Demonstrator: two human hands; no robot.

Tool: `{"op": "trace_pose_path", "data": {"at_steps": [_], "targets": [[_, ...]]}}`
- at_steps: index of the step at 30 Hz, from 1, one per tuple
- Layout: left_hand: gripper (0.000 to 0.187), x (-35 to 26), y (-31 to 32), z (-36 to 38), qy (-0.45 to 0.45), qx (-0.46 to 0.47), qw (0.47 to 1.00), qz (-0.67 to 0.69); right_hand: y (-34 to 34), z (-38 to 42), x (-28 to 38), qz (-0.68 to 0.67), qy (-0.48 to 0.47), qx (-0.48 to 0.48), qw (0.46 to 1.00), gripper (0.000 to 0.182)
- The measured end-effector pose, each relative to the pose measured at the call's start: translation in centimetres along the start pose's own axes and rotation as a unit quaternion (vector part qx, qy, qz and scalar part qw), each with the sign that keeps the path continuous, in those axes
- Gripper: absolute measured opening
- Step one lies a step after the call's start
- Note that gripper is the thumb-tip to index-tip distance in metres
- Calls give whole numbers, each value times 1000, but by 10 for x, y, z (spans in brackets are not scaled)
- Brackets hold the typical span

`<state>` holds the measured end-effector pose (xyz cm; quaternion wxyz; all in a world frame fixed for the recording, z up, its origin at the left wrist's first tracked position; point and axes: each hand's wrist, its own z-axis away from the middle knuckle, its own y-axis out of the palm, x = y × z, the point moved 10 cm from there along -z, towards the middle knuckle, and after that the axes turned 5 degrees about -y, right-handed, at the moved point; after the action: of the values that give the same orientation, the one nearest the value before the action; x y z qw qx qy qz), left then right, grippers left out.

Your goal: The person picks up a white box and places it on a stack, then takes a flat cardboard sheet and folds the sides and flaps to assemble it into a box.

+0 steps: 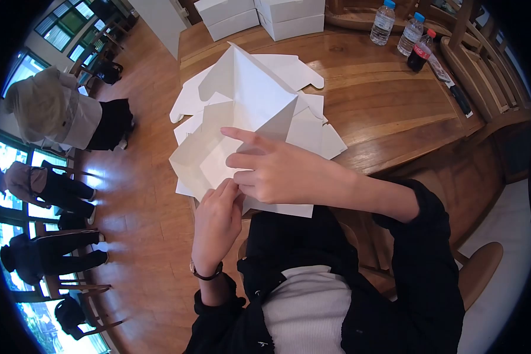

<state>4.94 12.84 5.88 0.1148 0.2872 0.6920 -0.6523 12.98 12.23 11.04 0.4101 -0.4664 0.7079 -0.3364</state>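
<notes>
Folding work: a half-folded white cardboard box (242, 112) is held at the near edge of the wooden table (389, 112), both hands on it.
Right hand: the right hand (277, 171) lies flat on the box's near panel, forefinger stretched out and pressing along a crease, the other fingers loosely curled; it presses rather than clasps.
Left hand: the left hand (217, 221) sits just below and to the left of the right one, touching it, fingertips pinching the box's near lower edge.
Box relative to hands: its raised flaps stand beyond the fingers, away from the person; its near panel runs under the right palm.
Under the box: a stack of flat white box blanks (312, 133) spreads beyond and to the right of the right hand.
Farther off: folded white boxes (265, 17) lie well beyond both hands; bottles (404, 32) stand far beyond and to the right.
Left of the hands: other people (59, 118) stand well apart on the floor.
</notes>
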Motion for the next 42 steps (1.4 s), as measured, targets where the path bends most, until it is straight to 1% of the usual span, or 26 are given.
{"op": "trace_pose_path", "data": {"at_steps": [1, 3, 4, 7, 10, 13, 15, 19, 22, 27, 30, 33, 37, 39, 42], "targets": [[20, -1, 0, 1, -3, 4, 1000, -12, -1, 1, -2, 2, 4, -14, 1000, 8], [18, -5, -12, 3, -23, -53, 997, 48, -2, 2, -4, 6, 12, -43, 999, 8], [17, -4, -17, 5, -33, -81, 993, 78, 1, 2, -3, 12, 10, -26, 1000, 8], [17, -19, -20, 17, 72, -139, 982, -104, 4, 0, -4, 32, 6, 14, 999, 9], [24, -23, -5, 34, 101, -163, 961, -197, 3, -2, -3, 42, 7, 21, 999, 9], [30, -27, 0, 47, 107, -235, 938, -231, 4, -1, -4, 27, 11, 13, 999, 7], [29, -24, 6, 52, 95, -264, 939, -200, 3, -1, -5, 2, 13, 13, 1000, 5], [24, -21, 8, 55, 75, -313, 935, -147, 4, -2, -6, -3, 13, -5, 1000, 4], [22, -17, 8, 50, 60, -313, 941, -114, 2, -2, -6, 3, 14, -8, 1000, 3], [23, -14, 10, 50, 61, -302, 946, -104, 3, -6, 0, 12, 6, -10, 1000, 3], [23, -12, 10, 50, 67, -298, 947, -101, 2, -8, 1, 29, 5, -28, 999, 5], [23, -13, 8, 49, 67, -305, 945, -98, 4, -11, 4, 29, 1, 5, 1000, 7], [23, -15, 7, 49, 65, -310, 944, -94, 3, -9, 2, 23, 3, -10, 1000, 7], [23, -11, 10, 49, 47, -299, 950, -83, 4, -7, 1, 22, -5, -8, 1000, 5], [23, -7, 11, 49, 38, -285, 955, -69, -1, -3, -6, 2, -6, -67, 998, 3]]}}
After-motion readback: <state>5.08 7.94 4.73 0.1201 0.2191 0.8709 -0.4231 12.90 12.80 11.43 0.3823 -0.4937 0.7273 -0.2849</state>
